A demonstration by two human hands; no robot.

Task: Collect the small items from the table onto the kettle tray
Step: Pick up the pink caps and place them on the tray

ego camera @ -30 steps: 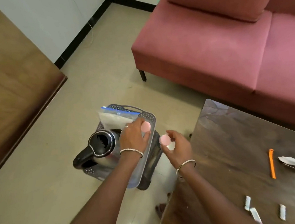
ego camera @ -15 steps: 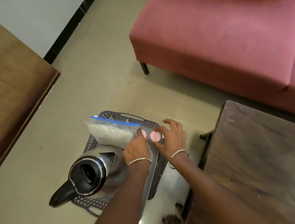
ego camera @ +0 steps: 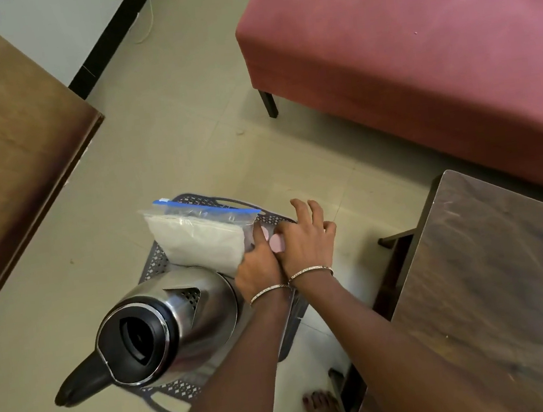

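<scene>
A grey perforated tray (ego camera: 214,199) stands on a low stool beside the dark wooden table (ego camera: 498,280). It carries a steel kettle (ego camera: 175,327) with a black lid and spout, and a zip bag of white powder (ego camera: 199,238). My left hand (ego camera: 259,270) pinches a small pink round item (ego camera: 264,231) against the bag's right side. My right hand (ego camera: 308,237) presses against the left one and holds a second pink round item (ego camera: 278,242) under its thumb, its fingers spread over the tray's far right corner. Both items sit low over the tray.
A maroon sofa (ego camera: 415,51) fills the upper right, one dark leg on the tiled floor. A brown wooden panel (ego camera: 0,153) lies at the left. My bare foot (ego camera: 322,411) stands next to the table's leg.
Both hands have come together and gone down to the tray's right side with the pink items. The view has dropped closer to the tray, so the other small items on the table are out of sight.
</scene>
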